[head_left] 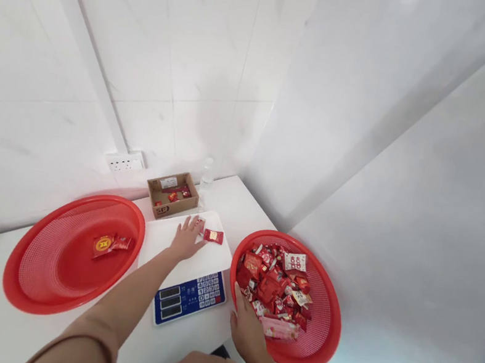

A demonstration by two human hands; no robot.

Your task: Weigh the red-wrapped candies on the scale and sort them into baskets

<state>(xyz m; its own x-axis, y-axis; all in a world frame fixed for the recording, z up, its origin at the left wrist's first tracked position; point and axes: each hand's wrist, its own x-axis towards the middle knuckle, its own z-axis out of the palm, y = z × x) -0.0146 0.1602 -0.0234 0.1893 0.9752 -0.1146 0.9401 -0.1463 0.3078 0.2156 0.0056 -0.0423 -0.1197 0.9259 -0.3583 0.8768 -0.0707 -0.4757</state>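
Head: two baskets [54, 264] [321, 336], one scale [162, 236].

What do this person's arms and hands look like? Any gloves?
No gloves: the left hand and the right hand are bare, with no ring, watch or bracelet showing. The left upper arm wears a light brown short sleeve; the forearm below it is uncovered. The right forearm is uncovered too.
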